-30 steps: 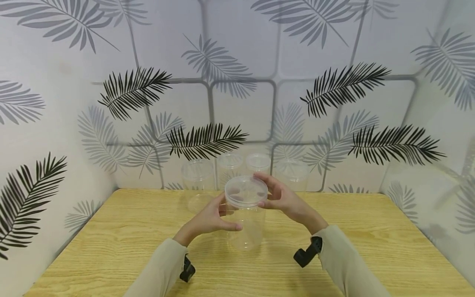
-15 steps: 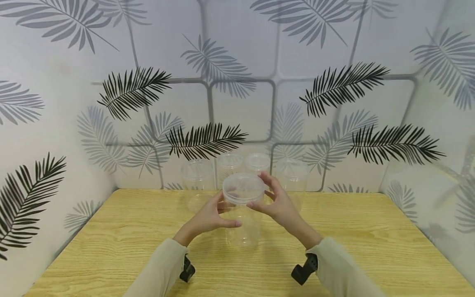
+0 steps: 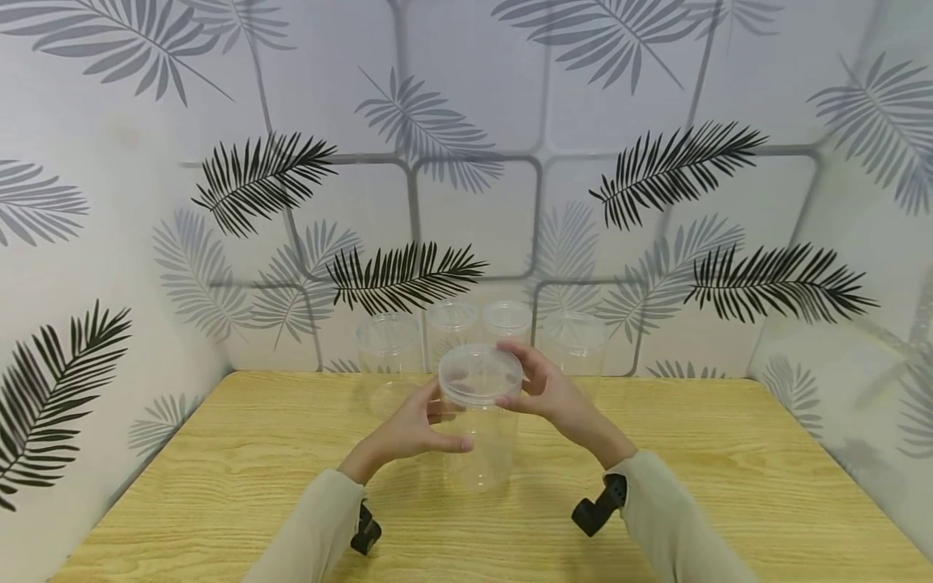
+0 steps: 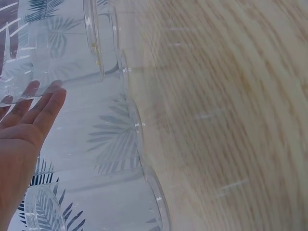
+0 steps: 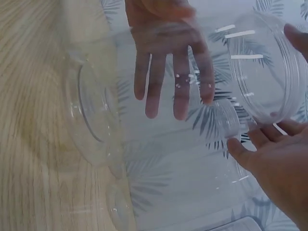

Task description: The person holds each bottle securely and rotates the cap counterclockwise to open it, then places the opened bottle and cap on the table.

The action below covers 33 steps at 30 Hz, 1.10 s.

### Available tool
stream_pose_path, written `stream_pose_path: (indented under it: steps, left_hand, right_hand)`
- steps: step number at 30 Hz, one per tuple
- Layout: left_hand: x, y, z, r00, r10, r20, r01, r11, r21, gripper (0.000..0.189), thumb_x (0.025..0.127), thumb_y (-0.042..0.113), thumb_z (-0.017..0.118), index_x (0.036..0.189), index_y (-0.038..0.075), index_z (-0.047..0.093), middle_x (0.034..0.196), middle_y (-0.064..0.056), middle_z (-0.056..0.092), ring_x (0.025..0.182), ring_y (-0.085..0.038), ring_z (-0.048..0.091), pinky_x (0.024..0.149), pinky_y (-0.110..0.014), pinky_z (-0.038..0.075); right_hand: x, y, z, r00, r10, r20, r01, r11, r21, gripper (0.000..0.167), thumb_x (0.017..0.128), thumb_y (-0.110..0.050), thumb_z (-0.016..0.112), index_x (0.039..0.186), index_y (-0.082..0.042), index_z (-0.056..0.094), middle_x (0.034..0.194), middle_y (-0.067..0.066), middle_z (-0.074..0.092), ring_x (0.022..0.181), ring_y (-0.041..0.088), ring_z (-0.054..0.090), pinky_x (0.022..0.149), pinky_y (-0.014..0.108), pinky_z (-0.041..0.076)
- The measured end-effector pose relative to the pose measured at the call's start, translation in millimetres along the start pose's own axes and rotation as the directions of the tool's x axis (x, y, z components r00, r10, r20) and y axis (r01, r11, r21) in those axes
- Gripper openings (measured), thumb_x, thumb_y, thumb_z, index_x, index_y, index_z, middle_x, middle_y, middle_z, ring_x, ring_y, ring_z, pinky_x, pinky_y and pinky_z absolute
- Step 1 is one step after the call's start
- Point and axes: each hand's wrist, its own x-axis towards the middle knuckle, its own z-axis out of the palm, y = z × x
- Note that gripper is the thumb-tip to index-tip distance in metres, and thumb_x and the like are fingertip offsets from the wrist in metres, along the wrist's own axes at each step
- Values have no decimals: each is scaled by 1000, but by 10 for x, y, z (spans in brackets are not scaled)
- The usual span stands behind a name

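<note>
A clear plastic jar (image 3: 481,453) stands about upright over the middle of the table, with a round clear lid (image 3: 481,372) on its top. My left hand (image 3: 408,425) grips the jar's body from the left, thumb in front and fingers behind. At the top right my right hand (image 3: 554,397) holds the lid by its rim, between thumb and fingers. Through the jar's wall, the right wrist view shows the left hand's fingers (image 5: 180,91). The lid's rim (image 5: 288,72) lies by the right hand (image 5: 279,163). Whether the jar's base touches the table cannot be told.
Behind stand several more clear lidded jars: a wide one (image 3: 389,356) at left, two narrower ones, a back-left jar (image 3: 452,324) and a back-right jar (image 3: 508,320), and another wide one (image 3: 576,348) at right. A leaf-patterned wall (image 3: 466,219) closes off the wooden table (image 3: 255,486).
The right hand swung round the lid's rim toward me, then turned back away again, still on the lid. The jar shifted slightly. The left hand stayed on the body; the jars behind did not move.
</note>
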Motion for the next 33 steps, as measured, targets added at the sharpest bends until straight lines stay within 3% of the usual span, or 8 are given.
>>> stream_pose_path:
  steps: [5,12,15,19,22,27,33]
  left_hand:
    - [-15,97,7,1000,-15,22,15,1000,3,94,69,12,80,143,21,24,142,-8,38,118,-30,51,99,-40,43]
    - [-79,305,24,999,-34,27,34,999,0,91,70,7,78,143,13,24,142,-16,36,119,-32,50,101,-41,41]
    - [-85,290,22,1000,-27,10,27,1000,-1,90,70,9,79,142,12,25,140,-15,38,119,-33,50,100,-43,42]
    - [-50,136,7,1000,-12,-25,12,1000,1,91,70,11,79,143,15,25,139,-12,39,119,-35,50,99,-47,41]
    - [-18,17,-5,999,2,-39,-1,1000,8,92,70,11,79,143,19,24,141,-10,39,119,-34,50,100,-49,40]
    - [-5,-8,-5,999,22,-42,-22,1000,7,93,69,10,79,143,19,25,141,-10,39,119,-33,50,99,-50,39]
    - [1,21,8,999,34,-35,-35,999,-5,95,69,6,79,145,14,21,142,-18,35,119,-38,48,100,-53,38]
  right_hand:
    - [39,13,-116,990,-1,142,-16,992,123,75,83,-10,66,144,-10,21,139,11,30,122,35,34,87,27,49]
    - [37,-5,-131,987,2,163,-17,996,90,80,84,-15,67,145,-11,16,146,13,23,129,37,27,92,32,47]
    - [8,-25,-97,995,-2,95,0,1000,20,81,83,-15,68,145,-11,16,149,11,21,135,33,23,104,43,36]
    - [-34,-48,-1,998,-10,-55,4,994,-112,85,79,-17,71,144,-9,18,149,10,23,139,27,18,113,51,15]
    - [-56,-55,96,989,-11,-147,-15,985,-174,88,77,-19,74,144,-8,19,149,11,24,139,29,18,112,53,17]
    - [-65,-47,228,966,2,-259,-63,972,-228,89,75,-20,76,144,-11,20,148,12,24,138,30,19,112,52,19]
    - [-59,-55,271,953,15,-303,-89,969,-231,86,74,-19,76,142,-8,24,145,12,30,137,30,23,112,51,17]
